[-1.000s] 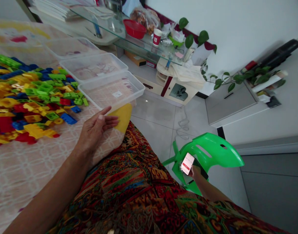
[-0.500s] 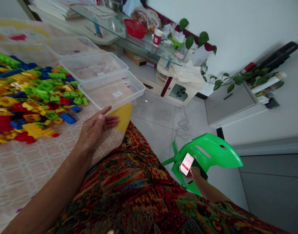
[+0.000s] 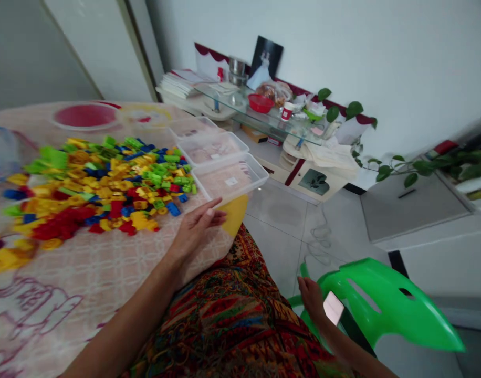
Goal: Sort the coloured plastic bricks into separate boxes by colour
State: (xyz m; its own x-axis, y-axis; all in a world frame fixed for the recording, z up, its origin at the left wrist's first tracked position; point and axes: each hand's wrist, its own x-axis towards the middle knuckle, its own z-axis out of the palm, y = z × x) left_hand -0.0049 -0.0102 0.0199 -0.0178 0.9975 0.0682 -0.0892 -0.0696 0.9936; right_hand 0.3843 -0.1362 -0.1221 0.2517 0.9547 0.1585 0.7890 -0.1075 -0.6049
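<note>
My left hand [image 3: 199,226] lies on the table's front edge with its fingers stretched out, holding nothing. Just beyond its fingertips is the nearest clear plastic box [image 3: 231,181], with a small white label inside. A broad heap of red, yellow, green and blue toy building bricks [image 3: 118,178] spreads over the cloth left of it. On my right, my right hand [image 3: 312,298] hovers by a green plastic chair [image 3: 382,294], slightly blurred, its fingers loosely extended and nothing seen in them. A phone with a lit screen [image 3: 333,308] lies on the chair beside that hand, partly hidden by my forearm.
Two more clear boxes [image 3: 215,148] stand in a row behind the nearest. A red round basin [image 3: 86,115] sits at the table's back. A glass-topped cabinet [image 3: 225,100] along the wall bears a red bowl and a paper cup. A white cable [image 3: 321,239] coils on the floor.
My right hand has come off the phone, which now lies on the chair. The view has swung left and up, showing more of the table. My left hand stays by the box.
</note>
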